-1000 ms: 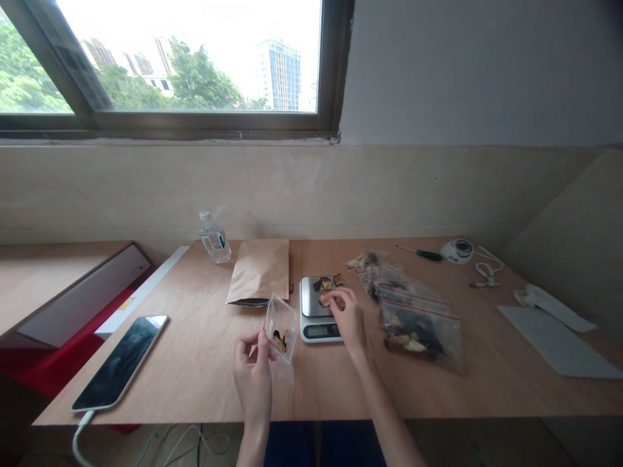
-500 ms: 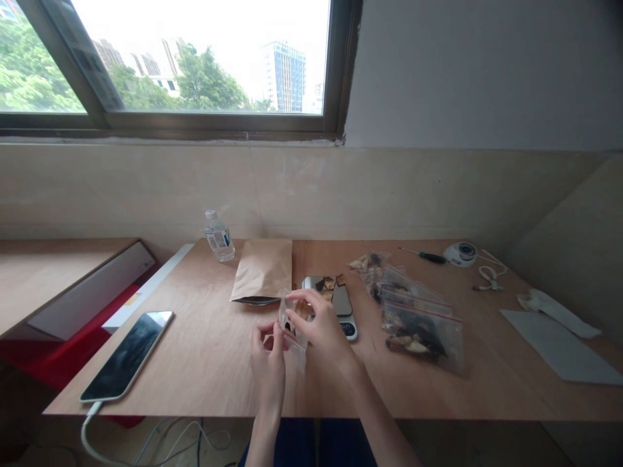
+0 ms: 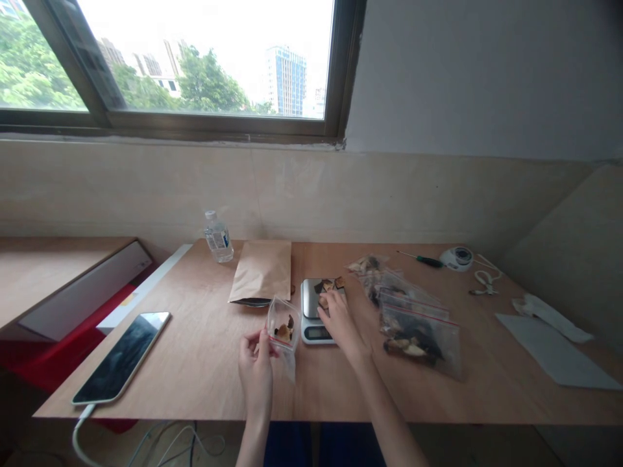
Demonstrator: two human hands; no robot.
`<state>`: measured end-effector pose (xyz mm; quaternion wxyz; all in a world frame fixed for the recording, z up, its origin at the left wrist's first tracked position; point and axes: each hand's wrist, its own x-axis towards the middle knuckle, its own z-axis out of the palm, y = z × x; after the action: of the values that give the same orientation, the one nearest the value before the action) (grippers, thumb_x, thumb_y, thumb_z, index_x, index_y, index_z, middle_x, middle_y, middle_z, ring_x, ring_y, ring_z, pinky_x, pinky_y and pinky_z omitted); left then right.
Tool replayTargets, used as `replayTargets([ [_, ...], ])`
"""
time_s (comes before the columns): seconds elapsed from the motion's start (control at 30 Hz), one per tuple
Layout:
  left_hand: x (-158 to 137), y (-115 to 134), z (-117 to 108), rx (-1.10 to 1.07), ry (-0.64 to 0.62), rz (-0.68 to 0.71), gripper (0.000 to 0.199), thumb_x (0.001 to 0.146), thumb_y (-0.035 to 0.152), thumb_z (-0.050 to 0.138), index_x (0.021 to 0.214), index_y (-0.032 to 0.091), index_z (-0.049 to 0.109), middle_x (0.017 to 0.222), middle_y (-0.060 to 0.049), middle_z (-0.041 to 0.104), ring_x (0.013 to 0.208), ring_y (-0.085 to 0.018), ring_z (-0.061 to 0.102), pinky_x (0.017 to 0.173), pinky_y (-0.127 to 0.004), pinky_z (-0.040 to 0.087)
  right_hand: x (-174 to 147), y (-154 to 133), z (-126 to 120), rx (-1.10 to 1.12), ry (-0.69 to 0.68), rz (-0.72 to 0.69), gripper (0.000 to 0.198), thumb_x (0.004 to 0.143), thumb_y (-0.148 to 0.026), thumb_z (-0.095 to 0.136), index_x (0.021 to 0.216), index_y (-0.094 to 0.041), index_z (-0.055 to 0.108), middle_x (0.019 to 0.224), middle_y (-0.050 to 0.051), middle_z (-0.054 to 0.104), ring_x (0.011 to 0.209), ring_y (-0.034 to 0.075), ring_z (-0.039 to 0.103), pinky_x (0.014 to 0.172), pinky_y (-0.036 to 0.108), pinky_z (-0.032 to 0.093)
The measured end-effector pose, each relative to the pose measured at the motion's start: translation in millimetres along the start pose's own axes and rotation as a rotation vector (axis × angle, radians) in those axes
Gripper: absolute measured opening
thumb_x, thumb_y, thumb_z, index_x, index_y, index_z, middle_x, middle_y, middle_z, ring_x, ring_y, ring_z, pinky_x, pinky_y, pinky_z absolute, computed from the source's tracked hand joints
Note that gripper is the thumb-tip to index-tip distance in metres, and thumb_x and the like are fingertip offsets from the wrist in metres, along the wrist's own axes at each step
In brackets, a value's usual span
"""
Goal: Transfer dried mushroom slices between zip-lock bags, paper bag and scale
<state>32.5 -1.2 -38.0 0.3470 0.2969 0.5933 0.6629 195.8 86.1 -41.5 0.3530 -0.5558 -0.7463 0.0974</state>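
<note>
left hand [image 3: 256, 370]: bare, no ring, no glove | right hand [image 3: 341, 324]: bare, no ring, no watch | forearms: slim, uncovered to frame edge, no sleeves visible | lap: dark blue cloth below counter edge

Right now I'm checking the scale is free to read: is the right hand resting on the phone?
No, the right hand is over the scale, touching the dried pieces there; the phone lies untouched far left.
</note>
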Motion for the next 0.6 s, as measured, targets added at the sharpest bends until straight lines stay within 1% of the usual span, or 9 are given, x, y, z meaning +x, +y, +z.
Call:
replayTargets([
  [0.07,-1,3,1,-0.001,-0.017,0.002,0.038,0.072,0.051,0.063,0.081,0.015,0.054,0.063,0.001,0.056,0.053,-0.012,0.052,0.052,-0.023,0.043,-4,8,10,-0.087,-0.010,0.013,0.020,0.079,-0.012,0.049,0.094,-0.018,0.061,0.099,0.011,0.060,0.099,0.027,0.053,0.087,0.043,0.044],
  [0.13,-3,6,2,0.009,-0.023,0.005,0.040,0.070,0.052,0.064,0.080,0.014,0.055,0.062,0.001,0.056,0.052,-0.012,0.051,0.051,-0.023,0.043,-7,10,15,-0.099,0.014,0.022,0.019,0.080,-0.011,0.048,0.091,-0.018,0.061,0.096,0.011,0.060,0.095,0.026,0.054,0.085,0.042,0.044],
  [0.23,-3,8,2,0.021,-0.025,0.009,0.041,0.069,0.052,0.065,0.079,0.013,0.057,0.062,0.000,0.057,0.051,-0.012,0.051,0.051,-0.024,0.043,-9,9,15,0.017,0.063,0.017,0.020,0.080,-0.010,0.045,0.090,-0.018,0.061,0.095,0.009,0.059,0.090,0.022,0.057,0.082,0.037,0.046],
  [0.33,-2,8,1,0.030,-0.026,0.007,0.040,0.069,0.051,0.065,0.079,0.013,0.057,0.062,0.000,0.057,0.052,-0.012,0.050,0.050,-0.023,0.043,-7,4,8,0.137,0.127,0.070,0.020,0.079,-0.011,0.043,0.086,-0.018,0.060,0.090,0.008,0.060,0.083,0.020,0.059,0.079,0.034,0.048],
  [0.4,-2,7,1,0.033,-0.031,0.003,0.039,0.069,0.050,0.065,0.079,0.013,0.057,0.062,0.000,0.057,0.051,-0.012,0.050,0.050,-0.022,0.043,-4,-7,-1,0.213,0.155,0.124,0.016,0.079,-0.014,0.045,0.083,-0.018,0.060,0.086,0.007,0.061,0.078,0.019,0.060,0.075,0.033,0.049],
  [0.47,-2,7,1,0.034,-0.040,0.002,0.038,0.070,0.050,0.065,0.079,0.013,0.057,0.061,0.001,0.056,0.051,-0.011,0.050,0.050,-0.022,0.043,-1,-25,-12,0.311,0.148,0.143,0.014,0.079,-0.016,0.047,0.082,-0.018,0.060,0.085,0.007,0.062,0.076,0.018,0.060,0.072,0.031,0.049],
  [0.53,-2,7,2,0.037,-0.045,0.001,0.037,0.072,0.049,0.064,0.079,0.013,0.057,0.061,0.001,0.057,0.051,-0.011,0.051,0.051,-0.022,0.043,1,-46,-24,0.416,0.092,0.093,0.014,0.081,-0.018,0.048,0.084,-0.018,0.061,0.087,0.006,0.063,0.078,0.017,0.061,0.072,0.029,0.049],
  [0.6,-1,7,1,0.035,-0.041,0.000,0.036,0.073,0.049,0.063,0.080,0.013,0.056,0.062,0.001,0.058,0.052,-0.011,0.053,0.052,-0.022,0.044,4,-65,-32,0.494,-0.015,-0.019,0.016,0.083,-0.018,0.048,0.089,-0.020,0.062,0.094,0.005,0.063,0.088,0.016,0.061,0.078,0.028,0.048],
])
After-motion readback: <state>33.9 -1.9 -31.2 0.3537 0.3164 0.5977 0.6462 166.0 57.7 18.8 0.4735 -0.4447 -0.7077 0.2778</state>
